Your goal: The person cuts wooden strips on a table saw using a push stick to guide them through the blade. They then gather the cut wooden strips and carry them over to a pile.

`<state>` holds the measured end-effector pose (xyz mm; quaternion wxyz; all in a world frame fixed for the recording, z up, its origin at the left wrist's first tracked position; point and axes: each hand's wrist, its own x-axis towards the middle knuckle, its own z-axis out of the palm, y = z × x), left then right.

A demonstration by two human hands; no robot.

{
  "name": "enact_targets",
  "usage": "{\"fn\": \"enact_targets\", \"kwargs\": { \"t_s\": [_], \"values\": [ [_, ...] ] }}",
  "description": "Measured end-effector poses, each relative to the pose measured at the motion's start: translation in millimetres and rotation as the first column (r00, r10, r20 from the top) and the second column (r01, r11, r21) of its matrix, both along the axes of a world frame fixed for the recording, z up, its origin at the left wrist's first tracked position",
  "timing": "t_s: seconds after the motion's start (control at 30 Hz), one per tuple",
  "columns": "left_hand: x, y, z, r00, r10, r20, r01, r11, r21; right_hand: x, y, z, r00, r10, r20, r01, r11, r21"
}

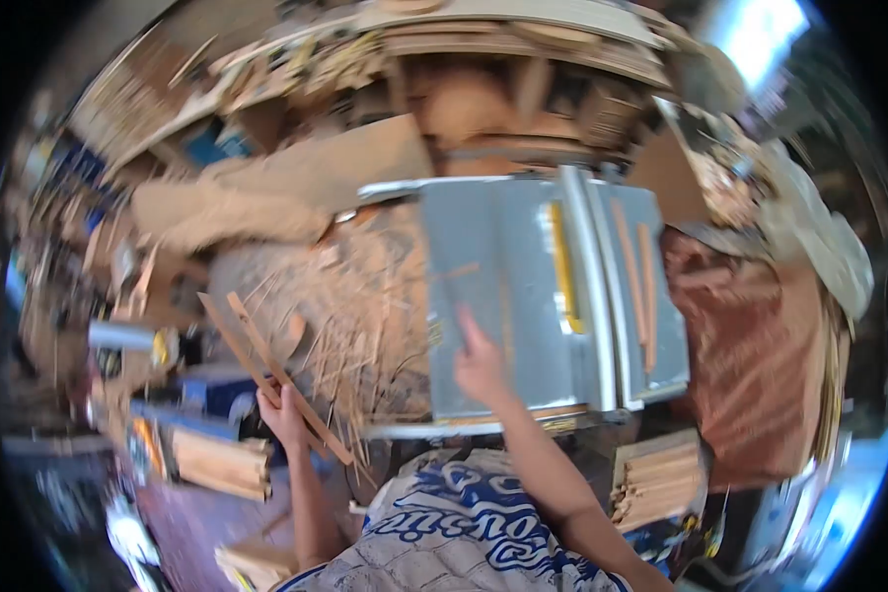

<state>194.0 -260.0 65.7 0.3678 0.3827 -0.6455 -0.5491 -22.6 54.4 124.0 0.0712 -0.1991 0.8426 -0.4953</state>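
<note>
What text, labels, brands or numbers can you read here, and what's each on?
None readable with confidence.
Blue lettering on the wearer's shirt: large, but upside down and distorted; can't quote it reliably.
Yellow mark at the left edge of the grey tabletop: too small and blurred; may not be text.
Yellow strip on the tabletop: any print is lost to blur.

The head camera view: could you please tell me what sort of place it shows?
It is most likely a woodworking workshop: a grey machine table with a long metal fence, sawdust and scraps piled beside it, and wood strips in the person's left hand.
</note>
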Motion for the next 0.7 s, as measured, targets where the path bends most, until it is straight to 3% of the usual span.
{"fn": "enact_targets", "kwargs": {
  "t_s": [0.03, 0.07, 0.1, 0.13, 0.17, 0.2, 0.23, 0.3, 0.33, 0.4, 0.43, 0.5, 0.53, 0.63, 0.67, 0.7],
  "values": [
    [44.2, 8.2, 1.5, 0.99, 0.137, 0.042, -0.136, 0.99, -0.02, 14.9, 2.5, -2.3, 0.974, -0.027, 0.223, -0.011, 0.986, 0.166],
    [109.5, -9.8, -40.9, 0.969, 0.233, 0.077, -0.224, 0.968, -0.109, 20.7, 5.0, 9.9, 0.906, -0.068, 0.418, -0.082, 0.94, 0.331],
    [145.8, -1.7, -32.7, 0.935, 0.348, 0.07, -0.348, 0.937, -0.001, 36.5, 12.5, -36.3, 0.975, 0.043, 0.216, -0.058, 0.996, 0.064],
    [180.3, -1.8, -29.9, 0.894, 0.44, 0.081, -0.44, 0.898, -0.024, 54.8, 14.1, -31.3, 0.972, 0.049, 0.23, -0.072, 0.993, 0.096],
    [215.5, -7.9, -37.7, 0.829, 0.549, 0.108, -0.545, 0.836, -0.062, 73.1, 19.8, -57.5, 0.986, 0.086, 0.143, -0.086, 0.996, -0.003],
    [254.5, -21.7, -59.7, 0.791, 0.604, 0.099, -0.604, 0.796, -0.037, 95.6, 18.7, -53.3, 0.985, 0.126, 0.119, -0.129, 0.991, 0.023],
    [276.4, -32.3, -63.6, 0.745, 0.662, 0.081, -0.649, 0.747, -0.142, 112.9, 20.1, -46.6, 0.985, 0.151, 0.087, -0.156, 0.986, 0.051],
    [315.4, -57.2, -84.9, 0.628, 0.762, 0.154, -0.745, 0.647, -0.164, 132.0, 31.6, -75.6, 0.98, 0.2, -0.013, -0.199, 0.977, 0.075],
    [324.4, -70.1, -83.0, 0.612, 0.777, 0.148, -0.759, 0.629, -0.166, 139.1, 22.6, -64.0, 0.975, 0.222, -0.017, -0.22, 0.973, 0.071],
    [330.6, -100.9, -80.0, 0.556, 0.801, 0.223, -0.746, 0.599, -0.291, 157.4, 20.6, -36.8, 0.958, 0.129, 0.257, -0.177, 0.968, 0.177],
    [323.7, -118.0, -70.3, 0.568, 0.794, 0.219, -0.741, 0.608, -0.283, 155.5, 22.3, -49.0, 0.962, 0.116, 0.249, -0.164, 0.97, 0.18],
    [313.0, -144.4, -52.7, 0.602, 0.774, 0.2, -0.715, 0.633, -0.298, 145.6, 37.1, -79.8, 0.963, 0.213, -0.166, -0.19, 0.971, 0.145],
    [312.7, -163.7, -60.6, 0.592, 0.77, 0.238, -0.71, 0.638, -0.299, 142.5, 48.0, -80.6, 0.964, 0.206, -0.169, -0.18, 0.971, 0.157],
    [309.2, -189.9, -84.4, 0.551, 0.806, 0.215, -0.769, 0.591, -0.242, 120.1, 67.4, -35.9, 0.978, -0.073, 0.194, 0.019, 0.964, 0.264],
    [324.8, -212.7, -128.8, 0.629, 0.759, 0.17, -0.747, 0.65, -0.139, 113.5, 80.1, -28.1, 0.992, -0.122, 0.015, 0.116, 0.968, 0.22],
    [322.6, -213.1, -149.2, 0.685, 0.722, 0.1, -0.672, 0.679, -0.296, 103.8, 100.9, -26.3, 0.965, -0.194, -0.174, 0.225, 0.958, 0.179]
  ]
}}
